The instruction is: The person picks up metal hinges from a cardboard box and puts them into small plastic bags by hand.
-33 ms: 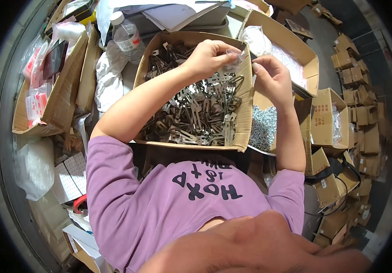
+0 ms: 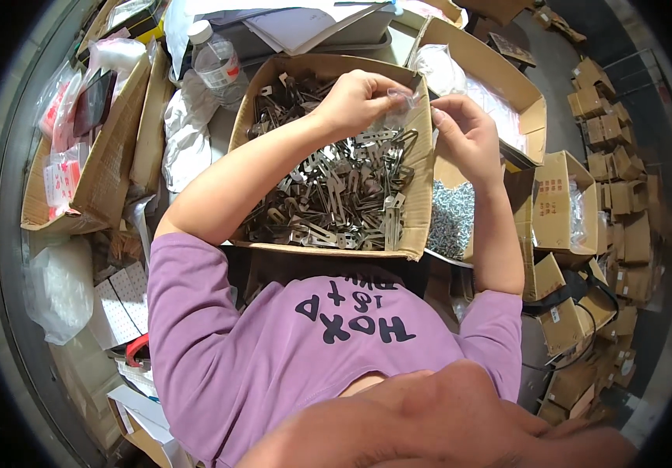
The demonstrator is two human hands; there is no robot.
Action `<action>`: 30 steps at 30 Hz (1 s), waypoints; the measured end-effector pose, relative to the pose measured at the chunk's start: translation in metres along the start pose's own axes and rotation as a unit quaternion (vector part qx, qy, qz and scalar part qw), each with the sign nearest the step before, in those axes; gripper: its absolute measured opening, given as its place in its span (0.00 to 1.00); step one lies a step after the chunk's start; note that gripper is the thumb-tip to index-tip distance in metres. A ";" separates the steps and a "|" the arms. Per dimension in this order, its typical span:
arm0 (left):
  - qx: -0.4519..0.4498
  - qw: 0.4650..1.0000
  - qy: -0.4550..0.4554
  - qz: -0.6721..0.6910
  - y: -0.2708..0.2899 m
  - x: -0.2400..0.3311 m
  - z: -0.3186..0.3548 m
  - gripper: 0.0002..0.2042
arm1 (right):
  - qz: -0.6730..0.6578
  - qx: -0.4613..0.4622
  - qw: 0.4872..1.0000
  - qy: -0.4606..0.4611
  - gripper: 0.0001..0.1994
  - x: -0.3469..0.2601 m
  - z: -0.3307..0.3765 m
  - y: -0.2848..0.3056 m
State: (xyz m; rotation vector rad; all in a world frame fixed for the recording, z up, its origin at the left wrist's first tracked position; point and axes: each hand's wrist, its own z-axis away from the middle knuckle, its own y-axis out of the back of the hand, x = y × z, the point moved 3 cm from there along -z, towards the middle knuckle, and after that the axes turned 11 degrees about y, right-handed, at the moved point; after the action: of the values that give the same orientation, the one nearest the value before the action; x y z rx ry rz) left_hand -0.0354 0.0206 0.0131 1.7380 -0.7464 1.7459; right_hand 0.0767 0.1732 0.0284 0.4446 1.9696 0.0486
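Note:
My left hand [image 2: 359, 97] reaches over an open cardboard box [image 2: 423, 204] full of flat metal brackets [image 2: 336, 187]. Its fingers are pinched on a small clear plastic bag [image 2: 407, 100] held above the box's far right corner. My right hand [image 2: 467, 132] is just to the right of that corner, and its fingertips pinch the same bag's right edge. What is inside the bag is too small to tell.
To the right, one box holds small silver screws [image 2: 451, 218] and another [image 2: 535, 109] holds clear bags. A plastic water bottle [image 2: 219, 66] and papers lie beyond. A box of packets [image 2: 78, 164] stands at left. Several small cartons [image 2: 617, 164] are stacked at right.

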 end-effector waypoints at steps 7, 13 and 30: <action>0.036 0.981 -0.090 -0.171 0.003 0.007 0.007 0.08 | 0.234 -0.094 0.956 0.147 0.08 -0.046 -0.009 -0.022; 0.088 0.899 -0.251 -0.348 -0.002 0.009 0.011 0.22 | 0.277 -0.189 0.938 0.086 0.17 -0.029 -0.010 -0.025; 0.081 0.947 -0.043 -0.309 0.018 -0.014 -0.013 0.23 | 0.340 -0.507 0.791 -0.038 0.14 -0.004 0.033 -0.102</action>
State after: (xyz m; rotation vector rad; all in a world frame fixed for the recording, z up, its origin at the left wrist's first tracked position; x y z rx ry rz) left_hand -0.0574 0.0173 -0.0009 1.8976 -0.0564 1.3252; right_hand 0.0787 0.0717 -0.0058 0.3787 1.3297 1.4461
